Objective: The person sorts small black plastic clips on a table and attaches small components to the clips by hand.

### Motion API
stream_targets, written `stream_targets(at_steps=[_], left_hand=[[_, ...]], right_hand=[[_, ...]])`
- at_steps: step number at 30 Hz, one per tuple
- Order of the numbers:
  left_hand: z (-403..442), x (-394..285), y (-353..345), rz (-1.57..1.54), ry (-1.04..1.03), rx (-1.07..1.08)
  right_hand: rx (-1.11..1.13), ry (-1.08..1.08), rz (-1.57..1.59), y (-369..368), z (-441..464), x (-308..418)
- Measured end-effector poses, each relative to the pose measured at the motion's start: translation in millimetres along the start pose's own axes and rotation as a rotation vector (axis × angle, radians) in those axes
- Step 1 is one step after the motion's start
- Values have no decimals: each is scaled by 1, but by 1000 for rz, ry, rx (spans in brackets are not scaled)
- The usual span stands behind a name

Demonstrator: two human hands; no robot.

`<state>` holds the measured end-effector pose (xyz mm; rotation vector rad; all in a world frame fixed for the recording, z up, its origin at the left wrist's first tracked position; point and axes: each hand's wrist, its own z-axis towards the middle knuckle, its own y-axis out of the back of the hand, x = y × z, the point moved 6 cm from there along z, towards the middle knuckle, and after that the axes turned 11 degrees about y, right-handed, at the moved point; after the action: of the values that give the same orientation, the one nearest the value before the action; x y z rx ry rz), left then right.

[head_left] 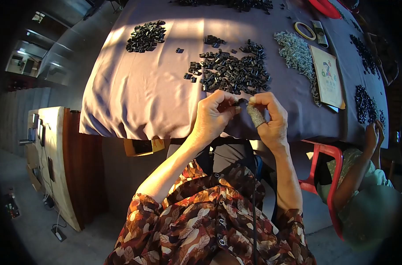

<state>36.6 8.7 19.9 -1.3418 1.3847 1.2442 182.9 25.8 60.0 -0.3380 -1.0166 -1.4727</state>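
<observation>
Just over the near edge of the cloth-covered table, my left hand pinches a small black plastic piece between thumb and fingertips. My right hand is closed in a pinch close against the piece's other side. A grey fabric cover wraps one of its digits. Whatever sits between the right fingertips is too small to make out. Directly beyond both hands spreads a large pile of similar black plastic pieces.
Another black pile lies at the far left. Small silvery metal parts are heaped at right, near a tape roll and a printed booklet. A co-worker's hands are at the right edge, beside a red chair.
</observation>
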Motion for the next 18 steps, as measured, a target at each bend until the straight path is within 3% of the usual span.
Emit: stream_targets(at_steps=[5,12,18], left_hand=[[3,2,-6,-60,-115,-32],[5,-8,-10,119,-310,-16],[12,-2,-16,-30,-197,86]], right_hand=[[77,-21,-2,-7,1,2],[107,-45,-29,-7,0,-1],[81,1,-90,-7,1,-5]])
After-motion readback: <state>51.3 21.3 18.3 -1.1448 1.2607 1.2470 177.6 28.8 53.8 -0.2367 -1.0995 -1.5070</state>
